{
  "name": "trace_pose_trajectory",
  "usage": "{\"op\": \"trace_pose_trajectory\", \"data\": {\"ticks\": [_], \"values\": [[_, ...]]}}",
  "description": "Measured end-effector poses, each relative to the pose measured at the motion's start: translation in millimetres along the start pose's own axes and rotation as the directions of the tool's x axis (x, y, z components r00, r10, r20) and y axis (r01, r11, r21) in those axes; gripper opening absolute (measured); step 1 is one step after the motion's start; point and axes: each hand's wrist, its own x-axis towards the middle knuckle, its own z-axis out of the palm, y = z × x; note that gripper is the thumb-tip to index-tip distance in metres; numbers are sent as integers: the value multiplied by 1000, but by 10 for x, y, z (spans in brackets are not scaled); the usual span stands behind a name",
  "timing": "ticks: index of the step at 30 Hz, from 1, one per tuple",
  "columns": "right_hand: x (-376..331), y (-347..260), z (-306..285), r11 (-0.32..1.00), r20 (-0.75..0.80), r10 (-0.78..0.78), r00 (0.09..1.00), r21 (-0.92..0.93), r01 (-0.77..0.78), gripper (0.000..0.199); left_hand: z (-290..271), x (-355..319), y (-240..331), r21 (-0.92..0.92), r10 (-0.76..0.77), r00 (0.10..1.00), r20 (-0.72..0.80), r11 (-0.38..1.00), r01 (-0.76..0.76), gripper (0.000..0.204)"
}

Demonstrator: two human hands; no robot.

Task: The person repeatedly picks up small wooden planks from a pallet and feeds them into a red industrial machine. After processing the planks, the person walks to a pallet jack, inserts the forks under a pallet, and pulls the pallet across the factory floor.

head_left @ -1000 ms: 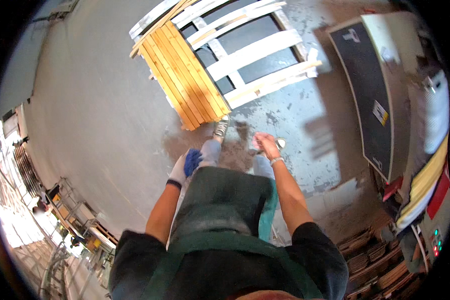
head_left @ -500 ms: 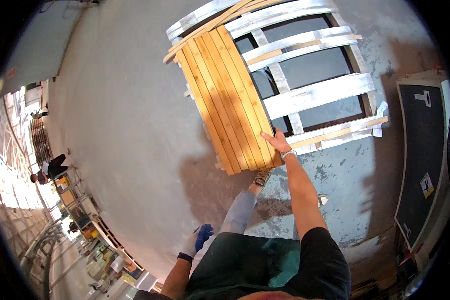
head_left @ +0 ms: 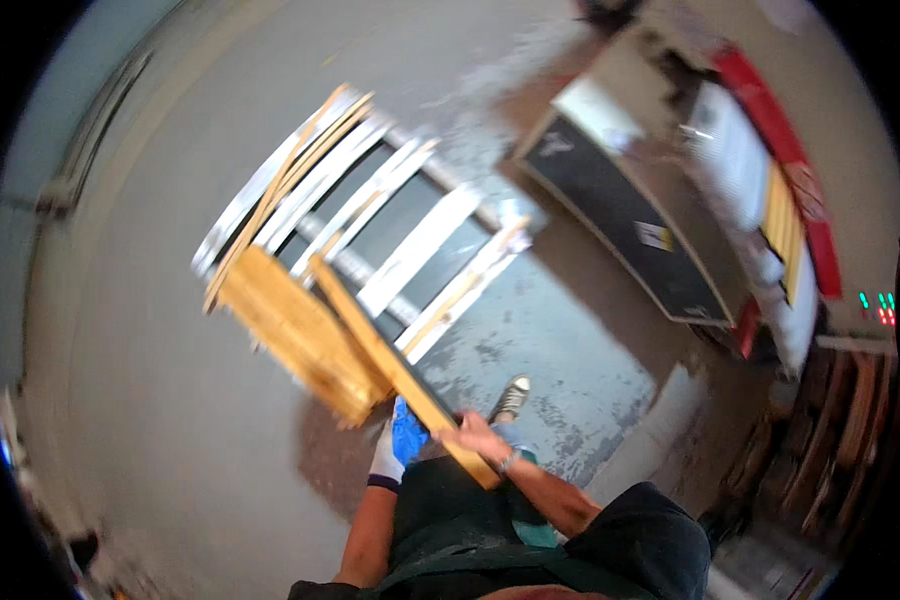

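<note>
A long yellow-brown wooden plank (head_left: 378, 350) with a dark edge slants toward me, its near end raised in front of my apron. My bare right hand (head_left: 473, 437) is closed around it near that end. My left hand (head_left: 407, 436), in a white and blue glove, is against or right beside the plank's left side; motion blurs its fingers. Further left, more planks (head_left: 295, 335) of the same colour lie side by side along the left part of a whitish slatted pallet (head_left: 420, 250).
Thin wooden strips (head_left: 280, 185) lie across the pallet's far left side. To the right stands a large dark-faced box (head_left: 625, 220), with white wrapped goods (head_left: 735, 170) and a long red piece (head_left: 785, 165) behind it. Brown stacked material (head_left: 820, 430) is at the far right. My shoe (head_left: 511, 398) is near the pallet.
My right hand has separated one plank from the row and drawn it toward me. My left hand has come up to the plank. The view has turned to the right.
</note>
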Motion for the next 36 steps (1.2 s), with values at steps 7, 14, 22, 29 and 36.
{"op": "trace_pose_trajectory", "data": {"ticks": [7,14,22,29,36], "values": [[-2368,-47,-1051,994,-225,-101,969,28,110,85,1928,-762,-837,256,-246,952,184,947,195,44],[-3560,214,-1137,956,-638,-221,738,8,293,102,3624,-1213,-1308,600,-351,852,388,798,55,29],[-3742,666,-1431,837,-793,-118,598,244,489,58,4758,-964,-2173,834,-477,745,467,518,-191,32],[-3753,693,-1607,125,-747,58,662,663,738,30,4196,-1144,-2219,944,-664,710,236,-16,-329,52],[-3573,808,-1985,382,-835,53,548,524,761,26,4078,-1078,-2315,235,-630,309,713,-201,-951,44]]}}
